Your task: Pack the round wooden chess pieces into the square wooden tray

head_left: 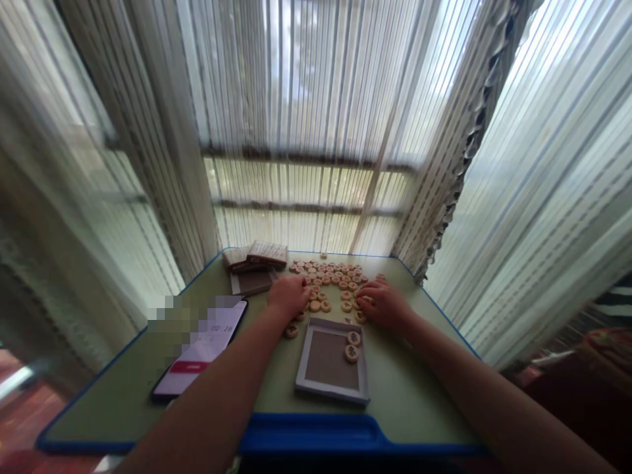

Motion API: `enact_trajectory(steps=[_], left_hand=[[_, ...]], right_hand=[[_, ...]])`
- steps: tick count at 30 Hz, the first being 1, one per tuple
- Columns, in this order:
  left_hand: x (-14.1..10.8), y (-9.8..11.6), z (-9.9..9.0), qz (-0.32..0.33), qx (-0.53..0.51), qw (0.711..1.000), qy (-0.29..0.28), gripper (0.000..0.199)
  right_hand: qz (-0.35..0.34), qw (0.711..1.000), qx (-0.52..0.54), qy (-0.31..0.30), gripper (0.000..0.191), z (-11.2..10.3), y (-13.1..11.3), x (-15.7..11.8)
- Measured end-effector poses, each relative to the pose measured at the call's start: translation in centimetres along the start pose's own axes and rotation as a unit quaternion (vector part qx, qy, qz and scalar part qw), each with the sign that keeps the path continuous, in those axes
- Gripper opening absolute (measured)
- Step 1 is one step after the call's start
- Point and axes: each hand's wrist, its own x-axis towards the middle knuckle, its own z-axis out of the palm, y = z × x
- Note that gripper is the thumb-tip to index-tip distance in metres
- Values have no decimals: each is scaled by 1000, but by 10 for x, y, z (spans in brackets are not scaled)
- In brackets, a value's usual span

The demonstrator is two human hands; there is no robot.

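A large cluster of round wooden xiangqi discs (326,276) lies spread on the tabletop, with carved characters on their faces. My left hand (289,295) rests palm down at the cluster's left edge, fingers over the nearest discs. My right hand (385,304) lies at the right edge, its fingertips on or against discs there. Neither hand clearly shows whether a disc is held. Just below the cluster sits a shallow grey-rimmed cardboard tray (306,359), and two discs (352,346) lie inside it at its right side.
The green table (405,395) has a blue edge. A phone (202,349) lies at the left showing a timer, partly pixelated. Cardboard box parts (254,257) stand at the back left. Sheer striped curtains (306,99) hang behind and beside the table.
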Motion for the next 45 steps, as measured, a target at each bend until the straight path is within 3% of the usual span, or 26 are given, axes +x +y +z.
enact_trajectory(steps=[6, 17, 23, 28, 34, 40, 45], left_hand=[[0, 0, 1, 27, 39, 999, -3, 37], [-1, -3, 4, 2, -22, 1000, -2, 26], [-3, 2, 1, 125, -61, 990, 17, 17], [-4, 3, 5, 141, -93, 986, -8, 17], [-2, 7, 8, 135, -79, 985, 76, 33], [-4, 12, 6, 114, -30, 991, -58, 47], [-4, 13, 5, 113, -30, 992, -42, 51]], right_hand=[[118, 991, -15, 60, 21, 0, 3, 2], [157, 984, -22, 75, 22, 1, 18, 2], [144, 986, -13, 84, 22, 7, 24, 3], [159, 982, -29, 103, 21, 4, 24, 3], [213, 974, -32, 75, 25, -4, 24, 4], [187, 978, -46, 76, 25, -3, 19, 4], [182, 979, -40, 84, 25, -6, 14, 4]])
